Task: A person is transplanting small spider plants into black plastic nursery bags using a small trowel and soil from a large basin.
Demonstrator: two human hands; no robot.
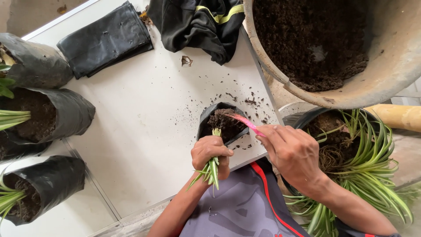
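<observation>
While the left hand [210,151] clamps a green seedling [212,169] into a small black bag [209,117] on the white surface [144,114], right hand [291,151] pinching a pink scoop [245,123], soil tub [390,74] nearby.

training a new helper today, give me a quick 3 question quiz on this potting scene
1. True or false: the left hand grips a small green plantlet.
2. What does the right hand hold: A) pink tool B) scissors C) hose?
3. What fills the small black bag between the hands?

Key: 1 true. 2 A. 3 dark soil; the pink tool's tip pokes into it.
</observation>
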